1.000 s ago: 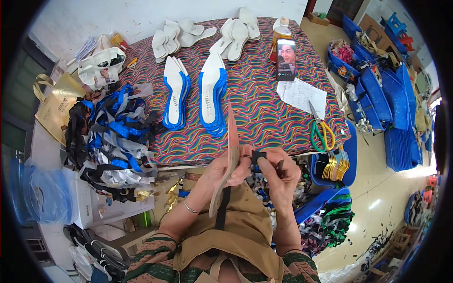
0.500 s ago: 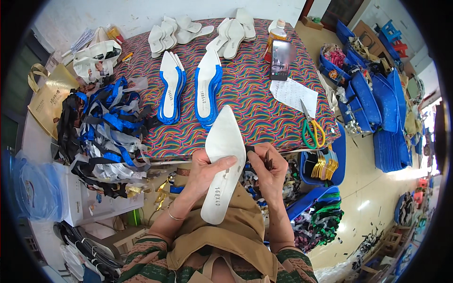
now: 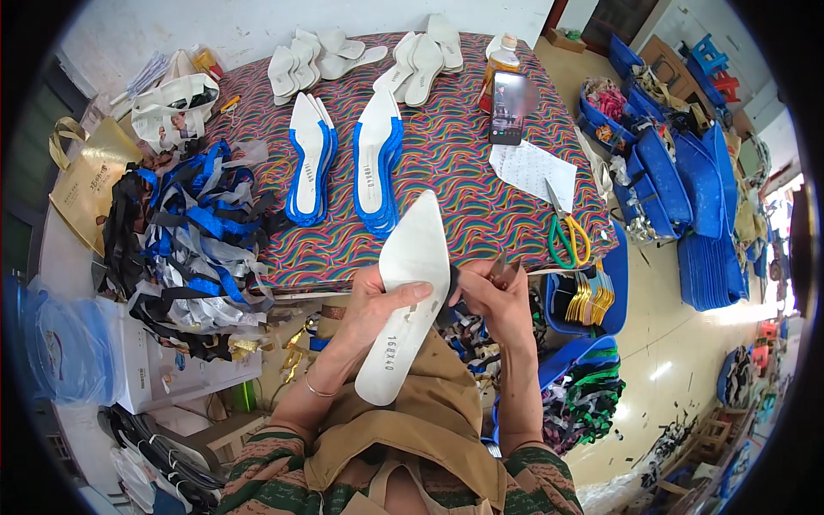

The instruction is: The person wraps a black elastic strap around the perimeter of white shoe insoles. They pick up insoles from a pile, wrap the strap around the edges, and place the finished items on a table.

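Note:
A white, pointed shoe insole (image 3: 410,318) is upright in front of me, its tip toward the table. My left hand (image 3: 375,313) grips it by the left edge, thumb flat across its middle. At the insole's right edge is a bit of black material (image 3: 453,281), mostly hidden behind it. My right hand (image 3: 500,302) is beside that edge, fingers curled round a small dark metal tool (image 3: 501,273); its pointed ends stick up past the fingers, and its kind is unclear. Beyond the insole lie two stacks of blue-edged insoles, one left (image 3: 310,172) and one right (image 3: 378,167).
Plain white insoles (image 3: 421,64) lie at the back of the patterned table (image 3: 463,189). Strip scraps (image 3: 202,223) heap at its left. Right are a phone (image 3: 508,107) against a bottle (image 3: 505,58), paper (image 3: 532,170) and scissors (image 3: 566,236). Blue bins (image 3: 712,270) stand beyond.
My right hand has moved slightly right and turned, so the dark tool's pointed ends now show above the fingers. The insole has tilted a little, its tip shifting right.

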Motion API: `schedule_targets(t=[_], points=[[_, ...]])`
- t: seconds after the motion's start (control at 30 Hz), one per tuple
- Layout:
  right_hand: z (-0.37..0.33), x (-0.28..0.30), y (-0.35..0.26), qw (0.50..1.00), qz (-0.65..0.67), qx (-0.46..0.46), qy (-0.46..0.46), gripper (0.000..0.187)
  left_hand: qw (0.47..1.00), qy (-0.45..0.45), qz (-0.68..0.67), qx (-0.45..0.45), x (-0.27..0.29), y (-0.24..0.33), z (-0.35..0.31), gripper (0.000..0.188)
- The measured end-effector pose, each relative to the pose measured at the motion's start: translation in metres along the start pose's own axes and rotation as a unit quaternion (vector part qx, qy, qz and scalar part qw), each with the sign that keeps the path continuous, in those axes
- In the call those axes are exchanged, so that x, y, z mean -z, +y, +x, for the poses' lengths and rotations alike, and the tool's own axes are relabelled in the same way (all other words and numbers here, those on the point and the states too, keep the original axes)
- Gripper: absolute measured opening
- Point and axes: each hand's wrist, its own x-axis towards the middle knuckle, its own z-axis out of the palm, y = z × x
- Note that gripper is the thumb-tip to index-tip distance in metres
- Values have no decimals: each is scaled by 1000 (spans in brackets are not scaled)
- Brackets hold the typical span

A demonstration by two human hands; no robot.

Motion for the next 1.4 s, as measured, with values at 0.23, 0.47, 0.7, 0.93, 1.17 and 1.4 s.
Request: schedule_targets(t=[0.23,0.47,0.7,0.93,1.17,1.4], points=[[9,-22,24,989,-4,101,106,4,999,33,-27,-15,-12,-3,6,20],[-20,-20,29,998,-57,5,16,22,994,41,-59,-82,-3,1,22,20],[-42,-34,51,924,-327,194,47,9,987,29,-117,-103,-21,12,20,22],[-39,-30,63,928,-313,194,60,16,991,27,-42,-127,-14,10,24,20],[-20,-25,57,958,-211,166,97,16,987,4,-115,-110,-23,-5,27,25],[-25,-24,53,897,-370,236,56,9,993,-11,-111,-38,-3,-4,19,27]])
